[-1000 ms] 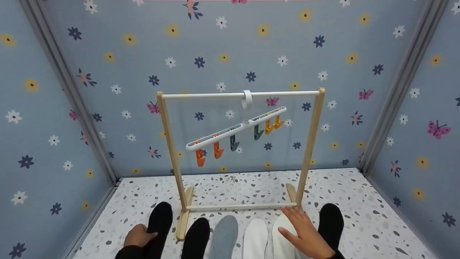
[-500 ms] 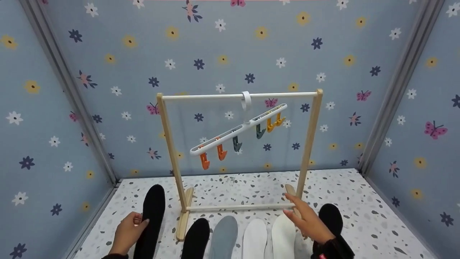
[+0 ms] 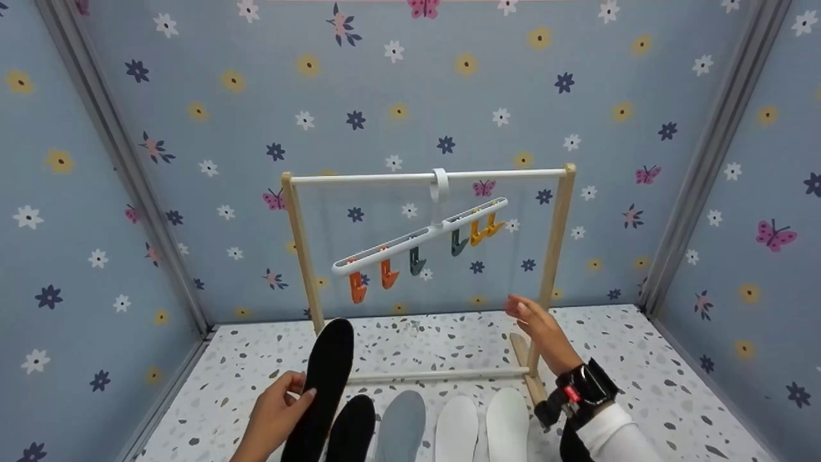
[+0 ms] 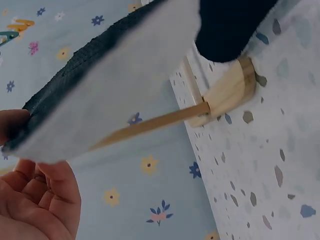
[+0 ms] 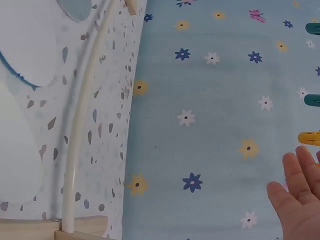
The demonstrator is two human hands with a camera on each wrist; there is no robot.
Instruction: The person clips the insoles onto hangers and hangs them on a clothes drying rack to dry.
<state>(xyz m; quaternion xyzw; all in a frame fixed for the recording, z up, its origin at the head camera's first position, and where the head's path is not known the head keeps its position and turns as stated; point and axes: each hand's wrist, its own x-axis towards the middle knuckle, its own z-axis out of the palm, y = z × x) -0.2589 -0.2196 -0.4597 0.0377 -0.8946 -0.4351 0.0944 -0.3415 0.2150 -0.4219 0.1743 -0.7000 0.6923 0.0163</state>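
The left hand (image 3: pixel 274 417) gripped a black insole (image 3: pixel 324 385) near its lower half, thumb on the near face and fingers curled behind it; the insole was lifted off the floor and tilted, its toe end reaching up in front of the left post of the wooden rack (image 3: pixel 301 256); the left wrist view showed the pale grey underside of this insole (image 4: pixel 115 85) above the curled fingers (image 4: pixel 45 200). The right hand (image 3: pixel 542 330) was raised in the air just beside the right post of the rack, below the white hanger (image 3: pixel 420 239); its fingers were straight and loosely together, and they held and touched nothing; in the right wrist view only the fingertips (image 5: pixel 295 200) showed, near the yellow and green clips. The hanger hung by its hook from the white top rail (image 3: pixel 426 175), slanting down to the left, with orange, green and yellow clips (image 3: pixel 417 260) beneath it. On the speckled floor (image 3: pixel 641 378), in front of the rack's lower bar, lay a row of other insoles: a second black one (image 3: pixel 351 427) just beside the held insole, then a grey one (image 3: pixel 401 423), then two white ones (image 3: pixel 481 423). A black wrist camera (image 3: pixel 580 388) sat on the right wrist above a white sleeve.
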